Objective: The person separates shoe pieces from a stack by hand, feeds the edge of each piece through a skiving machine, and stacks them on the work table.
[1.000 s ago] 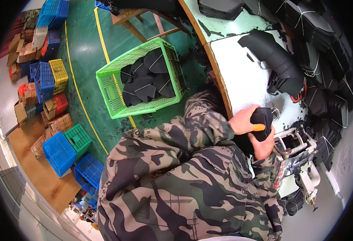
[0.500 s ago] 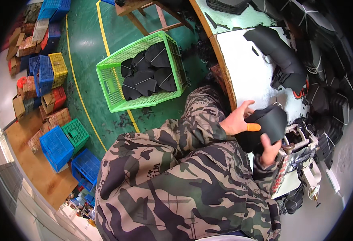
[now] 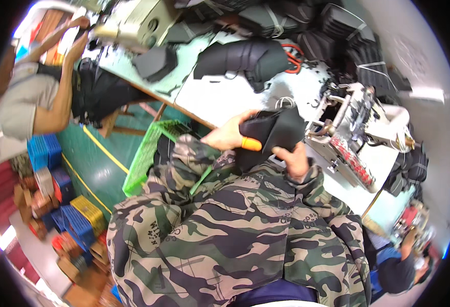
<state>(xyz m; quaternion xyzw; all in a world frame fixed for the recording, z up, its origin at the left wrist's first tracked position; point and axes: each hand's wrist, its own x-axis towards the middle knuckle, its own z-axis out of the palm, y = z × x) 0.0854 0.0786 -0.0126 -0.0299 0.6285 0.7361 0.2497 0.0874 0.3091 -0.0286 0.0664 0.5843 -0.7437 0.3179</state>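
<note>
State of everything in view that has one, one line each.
Left hand: gripping black sheets
Right hand: gripping them too
Black sheets: bent, partly separated
Orange finger cover: worn, left hand
Black bundles: tied
Green crate: partly hidden
Machine: on or off, can't tell

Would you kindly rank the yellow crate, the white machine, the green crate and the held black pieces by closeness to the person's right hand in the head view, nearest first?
From the right hand:
1. Black pieces, touching it.
2. White machine, just to its right.
3. Green crate, off to the left.
4. Yellow crate, farther left.
</note>
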